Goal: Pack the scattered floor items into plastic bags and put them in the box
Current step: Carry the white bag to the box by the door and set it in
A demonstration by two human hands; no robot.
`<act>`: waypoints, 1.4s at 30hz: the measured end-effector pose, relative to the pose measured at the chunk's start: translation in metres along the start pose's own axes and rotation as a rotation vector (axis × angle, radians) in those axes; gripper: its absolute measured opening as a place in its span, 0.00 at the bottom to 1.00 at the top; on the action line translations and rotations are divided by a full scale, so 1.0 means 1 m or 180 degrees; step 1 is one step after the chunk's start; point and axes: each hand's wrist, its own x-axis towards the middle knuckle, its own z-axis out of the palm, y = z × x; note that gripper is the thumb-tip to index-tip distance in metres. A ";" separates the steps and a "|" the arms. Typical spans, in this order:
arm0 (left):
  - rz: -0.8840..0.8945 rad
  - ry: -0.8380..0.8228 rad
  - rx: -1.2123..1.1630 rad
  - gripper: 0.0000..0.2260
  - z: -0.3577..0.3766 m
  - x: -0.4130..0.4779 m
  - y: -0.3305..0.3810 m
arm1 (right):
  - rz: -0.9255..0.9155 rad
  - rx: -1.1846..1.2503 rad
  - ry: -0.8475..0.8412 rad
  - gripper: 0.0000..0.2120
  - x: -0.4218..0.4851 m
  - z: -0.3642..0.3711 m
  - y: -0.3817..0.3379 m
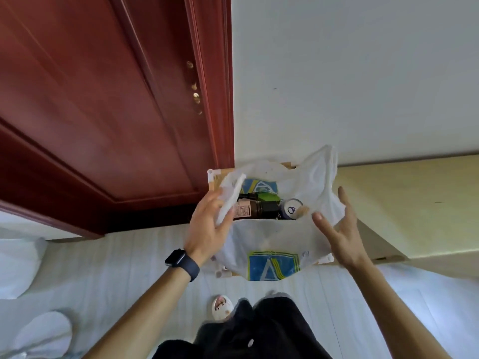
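Pinching the plastic bag [272, 239] by its left rim, the left hand [210, 224] holds it over the box [213, 183], while the right hand [342, 237], spread and empty beside the bag, looks ready to steady it.

Above the box [213, 181]: open air down to the spread mouth of the plastic bag [272, 244]. Inside the box: packed with dark bottles [259, 208] and a can [291, 209] (hardly a gap between them). Behind the box: closed off by the white wall [337, 73]. Behind and left: barred by the red door [103, 112]. Right of the box: hemmed in by a beige cabinet [401, 203]. At the box's left rim: left hand [210, 224] gripping the bag's edge; at its right, right hand [339, 234], fingers spread. In front: bare floor [129, 260] up to a slipper [221, 307].
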 end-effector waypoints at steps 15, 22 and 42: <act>-0.0434 -0.0461 0.0305 0.16 0.058 0.062 0.070 | -0.0291 0.0013 0.0114 0.15 0.088 0.028 -0.060; 0.0044 -0.0766 0.2125 0.08 0.097 0.024 0.056 | -0.1270 -0.1653 -0.0689 0.27 0.068 0.048 -0.039; 0.0307 -0.0992 0.2146 0.26 0.078 0.005 0.013 | -0.0817 -0.2515 -0.1948 0.16 0.073 0.054 -0.058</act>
